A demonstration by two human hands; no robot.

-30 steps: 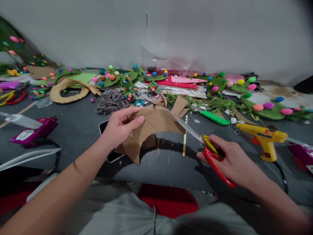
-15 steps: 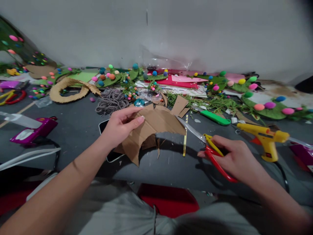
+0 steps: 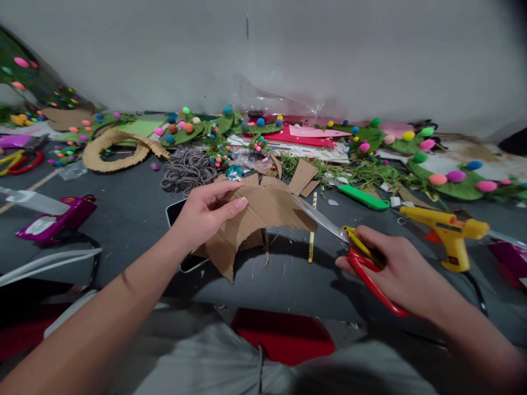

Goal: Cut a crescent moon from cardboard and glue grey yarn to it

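My left hand (image 3: 206,213) pinches a curved piece of brown cardboard (image 3: 263,214) and holds it up over the dark table (image 3: 135,208). My right hand (image 3: 395,269) grips red and yellow scissors (image 3: 362,258). Their blades reach left to the cardboard's right edge and appear to meet it at the end of the arc. A phone (image 3: 181,219) lies under the cardboard, mostly hidden by my left hand.
A yellow glue gun (image 3: 448,233) stands right of my right hand. A green comb (image 3: 362,196), grey cord (image 3: 187,170), a cardboard ring (image 3: 113,151), a magenta tool (image 3: 53,222) and green felt shapes with pom-poms (image 3: 444,184) crowd the table's back.
The scissors and my right hand shifted slightly right and down, the blades staying at the cardboard's edge. My left hand turned the cardboard a little.
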